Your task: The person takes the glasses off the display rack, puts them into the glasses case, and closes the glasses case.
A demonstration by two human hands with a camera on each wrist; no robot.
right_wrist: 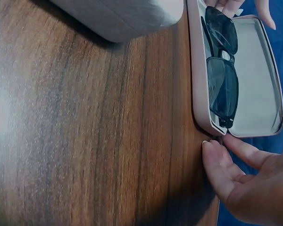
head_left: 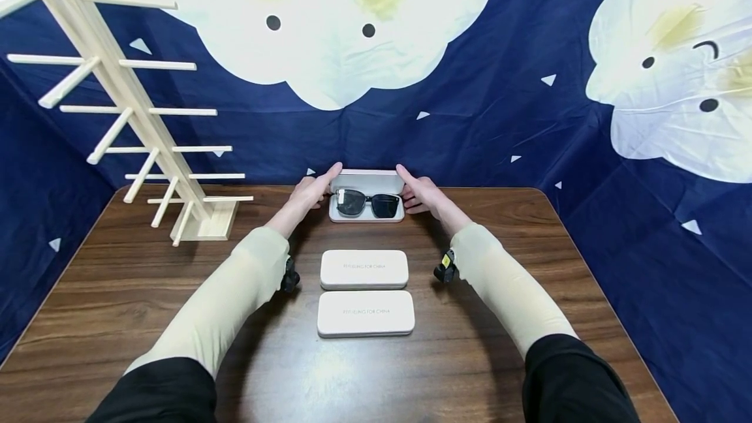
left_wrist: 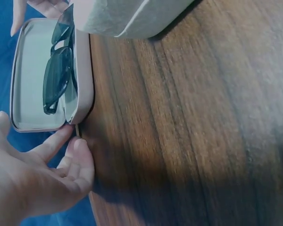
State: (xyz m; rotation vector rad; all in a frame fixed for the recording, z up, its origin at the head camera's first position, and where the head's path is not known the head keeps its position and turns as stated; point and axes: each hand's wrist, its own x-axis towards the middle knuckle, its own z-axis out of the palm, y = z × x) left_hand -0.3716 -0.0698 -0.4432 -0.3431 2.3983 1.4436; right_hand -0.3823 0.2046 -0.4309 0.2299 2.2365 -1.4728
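A pale eyeglass case (head_left: pixel 369 181) stands with its lid raised at the table's back edge. Dark-lensed sunglasses (head_left: pixel 385 206) lie inside it, their front facing me. At the case's left end is my left hand (head_left: pixel 308 192), with the thumb up by the lid's corner and a fingertip at the hinge in the left wrist view. My right hand (head_left: pixel 424 193) mirrors it at the right end, a finger touching near the hinge in the right wrist view. Two closed white cases, a farther one (head_left: pixel 364 273) and a nearer one (head_left: pixel 366 322), lie between my forearms.
A wooden rack (head_left: pixel 126 100) with many pegs rises at the left of the brown table (head_left: pixel 276 371). Behind the table hangs a dark blue cloth (head_left: pixel 470 142) printed with white clouds. Small black devices (head_left: pixel 446 267) are strapped at both wrists.
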